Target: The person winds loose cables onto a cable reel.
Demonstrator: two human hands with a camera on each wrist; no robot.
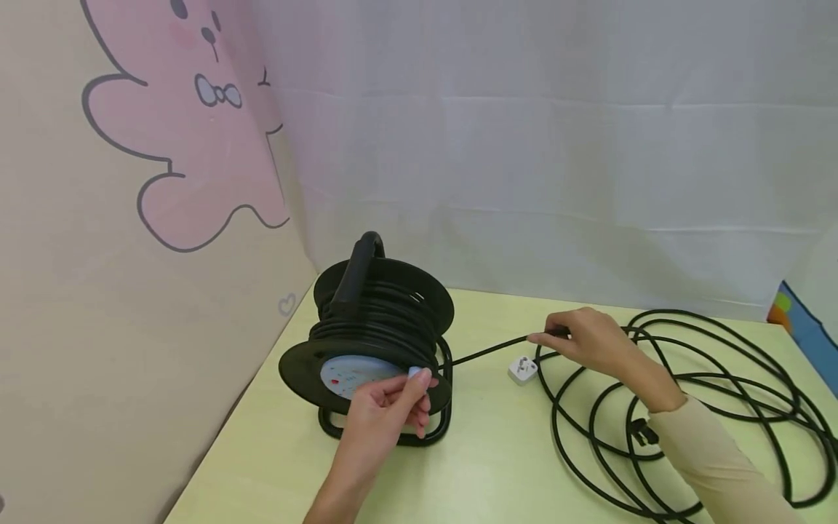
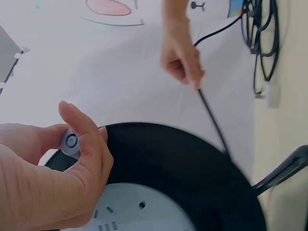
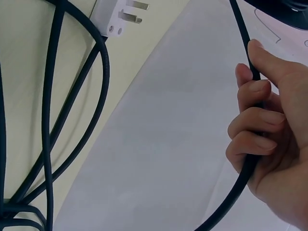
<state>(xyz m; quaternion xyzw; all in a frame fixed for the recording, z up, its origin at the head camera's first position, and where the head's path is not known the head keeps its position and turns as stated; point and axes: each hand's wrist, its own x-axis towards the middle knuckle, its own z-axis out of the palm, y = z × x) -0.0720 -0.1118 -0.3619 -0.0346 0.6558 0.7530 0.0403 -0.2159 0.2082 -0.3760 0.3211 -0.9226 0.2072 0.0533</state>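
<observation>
A black cable reel [image 1: 297, 371], wound with several turns of black cable, stands on the table at the centre left of the head view. My left hand [image 1: 382, 411] pinches the small grey crank knob [image 2: 70, 142] on its front disc between thumb and fingers. To the right, my right hand [image 1: 592, 340] grips the black cable [image 1: 487, 350], its fingers curled round it in the right wrist view [image 3: 248, 168]. From that hand the cable runs straight to the reel. A white plug [image 1: 522, 370] with metal pins lies on the table just below this stretch.
Loose loops of black cable [image 1: 592, 437] spread over the right side of the pale yellow table [image 1: 484, 466]. A small black clip-like piece [image 1: 644, 432] sits among them. White cloth [image 1: 524, 182] hangs behind; a wall with a pink bear stands left.
</observation>
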